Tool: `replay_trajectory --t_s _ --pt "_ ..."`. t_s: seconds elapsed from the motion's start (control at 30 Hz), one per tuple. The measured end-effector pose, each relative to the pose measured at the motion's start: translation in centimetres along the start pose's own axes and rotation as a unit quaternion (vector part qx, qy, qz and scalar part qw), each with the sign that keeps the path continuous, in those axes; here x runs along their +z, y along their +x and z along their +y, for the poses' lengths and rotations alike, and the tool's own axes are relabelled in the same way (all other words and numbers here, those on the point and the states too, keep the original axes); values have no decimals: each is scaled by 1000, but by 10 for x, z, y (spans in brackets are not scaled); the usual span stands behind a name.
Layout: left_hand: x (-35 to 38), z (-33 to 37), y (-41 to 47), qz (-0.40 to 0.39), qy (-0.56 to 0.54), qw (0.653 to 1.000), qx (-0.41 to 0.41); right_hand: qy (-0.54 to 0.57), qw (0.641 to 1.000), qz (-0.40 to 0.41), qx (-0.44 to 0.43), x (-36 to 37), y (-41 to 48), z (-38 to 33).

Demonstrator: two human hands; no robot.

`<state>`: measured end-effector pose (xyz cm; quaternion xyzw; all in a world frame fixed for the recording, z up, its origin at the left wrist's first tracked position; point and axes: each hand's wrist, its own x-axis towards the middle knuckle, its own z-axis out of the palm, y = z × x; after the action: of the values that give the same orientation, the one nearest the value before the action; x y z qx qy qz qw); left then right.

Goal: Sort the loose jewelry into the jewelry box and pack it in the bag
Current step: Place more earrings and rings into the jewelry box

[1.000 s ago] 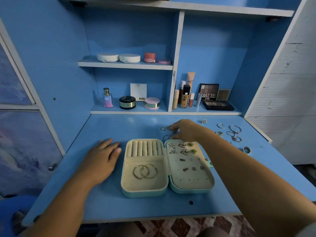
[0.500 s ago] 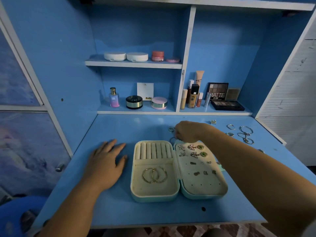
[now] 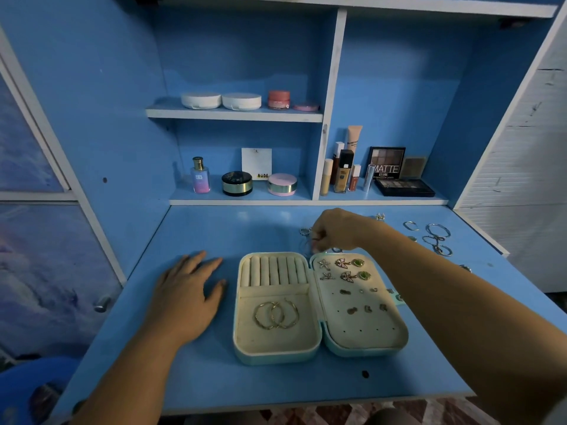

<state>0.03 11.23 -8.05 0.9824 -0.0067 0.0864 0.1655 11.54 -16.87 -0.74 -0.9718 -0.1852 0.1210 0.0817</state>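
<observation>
The open mint jewelry box [image 3: 277,352] lies flat in the middle of the blue desk. Its left half holds ring rolls and two gold hoops [image 3: 276,315]. Starfish, butterfly and green-stone earrings [image 3: 345,269] are pinned in its right half. My right hand [image 3: 336,230] hovers just behind the box's back edge, fingers curled down and pinching a thin silver hoop [image 3: 306,247]. A small ring [image 3: 303,231] lies by my fingertips. My left hand [image 3: 188,291] rests flat on the desk, left of the box. No bag is in view.
More loose rings and hoops [image 3: 437,237] lie on the desk at the far right, and a small piece [image 3: 380,216] near the back. Cosmetics fill the shelves behind, among them a perfume bottle [image 3: 200,175] and an eyeshadow palette [image 3: 404,187]. The desk's front edge runs close below the box.
My right hand's fingers have curled tighter over the silver hoop behind the box. My left hand stays flat on the desk. The view has shifted slightly.
</observation>
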Motion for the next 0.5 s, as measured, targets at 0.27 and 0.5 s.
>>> replay_trajectory --t_s 0.27,0.5 --pt "-17 34 0 53 -240 969 -15 255 954 158 -19 -4 -74 -25" --pt "-21 109 -5 23 -314 944 101 386 905 177 10 17 -124 -35"
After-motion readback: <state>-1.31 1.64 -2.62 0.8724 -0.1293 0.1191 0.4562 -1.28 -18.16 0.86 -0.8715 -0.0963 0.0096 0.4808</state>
